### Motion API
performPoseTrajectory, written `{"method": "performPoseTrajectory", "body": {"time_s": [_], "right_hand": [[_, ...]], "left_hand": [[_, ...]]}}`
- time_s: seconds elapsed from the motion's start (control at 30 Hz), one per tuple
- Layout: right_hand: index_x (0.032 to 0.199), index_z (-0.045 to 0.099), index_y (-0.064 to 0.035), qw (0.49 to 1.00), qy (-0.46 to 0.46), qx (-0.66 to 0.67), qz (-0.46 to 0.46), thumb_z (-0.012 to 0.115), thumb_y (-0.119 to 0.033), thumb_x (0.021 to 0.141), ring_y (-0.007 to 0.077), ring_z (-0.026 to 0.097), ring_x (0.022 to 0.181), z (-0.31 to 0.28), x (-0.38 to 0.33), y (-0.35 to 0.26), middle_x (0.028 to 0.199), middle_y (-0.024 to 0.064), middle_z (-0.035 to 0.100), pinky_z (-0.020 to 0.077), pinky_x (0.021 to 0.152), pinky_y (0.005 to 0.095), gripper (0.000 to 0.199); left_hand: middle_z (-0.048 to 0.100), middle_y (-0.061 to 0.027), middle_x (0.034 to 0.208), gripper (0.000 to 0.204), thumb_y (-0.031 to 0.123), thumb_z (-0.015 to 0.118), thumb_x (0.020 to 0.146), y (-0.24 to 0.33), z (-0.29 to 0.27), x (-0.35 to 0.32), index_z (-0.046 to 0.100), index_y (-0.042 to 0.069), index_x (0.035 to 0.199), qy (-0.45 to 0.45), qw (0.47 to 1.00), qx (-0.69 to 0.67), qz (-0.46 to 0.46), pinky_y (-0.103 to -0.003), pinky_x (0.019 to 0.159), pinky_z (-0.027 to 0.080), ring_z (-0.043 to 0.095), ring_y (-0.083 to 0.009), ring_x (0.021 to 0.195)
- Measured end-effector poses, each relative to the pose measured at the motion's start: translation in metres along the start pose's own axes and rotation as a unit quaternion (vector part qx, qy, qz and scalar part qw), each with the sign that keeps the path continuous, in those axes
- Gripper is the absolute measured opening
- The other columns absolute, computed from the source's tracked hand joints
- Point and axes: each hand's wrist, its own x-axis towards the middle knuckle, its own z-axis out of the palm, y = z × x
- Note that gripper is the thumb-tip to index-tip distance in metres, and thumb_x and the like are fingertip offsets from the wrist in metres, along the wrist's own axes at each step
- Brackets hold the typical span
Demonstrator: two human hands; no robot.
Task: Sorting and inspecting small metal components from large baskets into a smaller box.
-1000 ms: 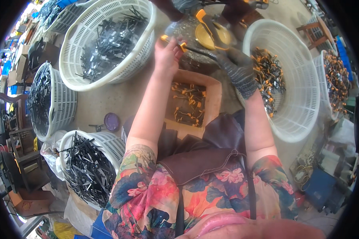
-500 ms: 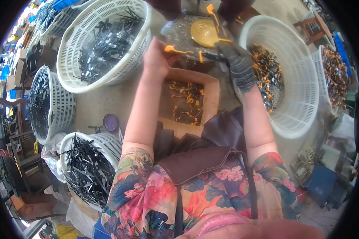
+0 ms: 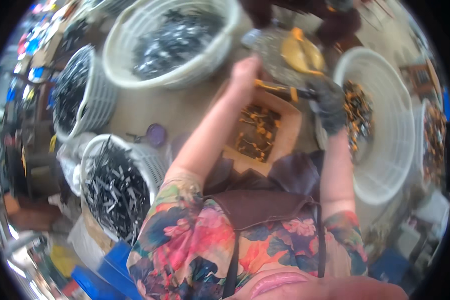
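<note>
Floor (image 3: 135, 112), gloved hand (image 3: 331, 104) holding black-and-orange part (image 3: 307, 94)

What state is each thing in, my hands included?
Left hand: bare, fingers mostly hidden.
Right hand: gloved, closed on a black-and-orange piece.
Cardboard box: open, holding loose orange-and-dark parts.
Large right basket: uncovered, partly filled.
Upper-left basket: uncovered, holding dark parts, blurred.
Lower-left basket: uncovered, heaped with dark strips.
Yellow dish: partly hidden, contents unclear.

On my feed, the floor (image 3: 135, 109) bears a purple disc (image 3: 156, 134), 3 baskets (image 3: 99, 100) near it and 1 basket (image 3: 392, 132) well to its right.
</note>
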Motion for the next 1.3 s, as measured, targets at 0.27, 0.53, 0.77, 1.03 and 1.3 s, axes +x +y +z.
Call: {"method": "performPoseTrajectory", "body": {"time_s": [0.27,0.53,0.77,1.03,1.3], "right_hand": [[0.107,0.060,-0.0065,0.962,0.164,0.183,0.121,0.067,-0.027,0.086,0.0062,0.051,0.066,-0.142,-0.013,-0.018,0.084,-0.0018,0.059,0.0447,0.060,0.0232,0.031],[0.110,0.058,-0.0066,0.977,0.136,0.074,0.146,0.057,-0.020,0.087,0.0184,0.057,0.083,-0.361,-0.101,0.265,0.098,0.0065,0.060,0.0465,0.076,0.0333,0.026],[0.106,0.061,-0.0110,0.856,0.239,0.124,0.442,0.061,-0.022,0.088,0.0209,0.062,0.068,-0.270,-0.100,0.251,0.088,0.0071,0.065,0.0543,0.058,0.0372,0.021],[0.119,0.059,-0.0061,0.805,0.326,-0.257,0.425,0.063,-0.025,0.087,0.0145,0.055,0.057,-0.299,-0.060,0.229,0.082,0.0047,0.062,0.0435,0.045,0.0290,0.037],[0.120,0.057,0.0006,0.937,0.241,-0.215,0.132,0.063,-0.023,0.088,0.0113,0.058,0.079,-0.245,-0.054,0.128,0.097,0.0063,0.064,0.0470,0.064,0.0232,0.040]], "left_hand": [[0.064,-0.0040,0.082,0.023,0.023,0.049,0.095,0.063,-0.073,-0.009,0.061,0.004,0.088,0.054,0.975,0.151,0.156,-0.025,0.062,0.048,0.059,-0.0098,0.069],[0.063,-0.0224,0.106,0.032,0.020,0.049,0.084,0.045,-0.306,0.054,0.060,0.000,0.107,0.367,0.778,0.500,0.102,-0.044,0.089,0.045,0.058,-0.0386,0.102],[0.059,-0.0198,0.118,0.038,0.025,0.049,0.084,0.049,-0.325,0.136,0.061,0.002,0.112,0.376,0.701,0.584,-0.162,-0.042,0.095,0.043,0.055,-0.0356,0.113],[0.067,-0.0163,0.100,0.040,0.034,0.067,0.078,0.039,-0.373,0.152,0.066,-0.001,0.098,0.437,0.748,0.499,0.005,-0.034,0.080,0.050,0.067,-0.0237,0.083],[0.066,-0.0143,0.075,0.021,0.020,0.063,0.082,0.084,-0.268,0.064,0.062,-0.001,0.083,0.382,0.767,0.433,0.281,-0.034,0.066,0.048,0.063,-0.0242,0.071]]}}
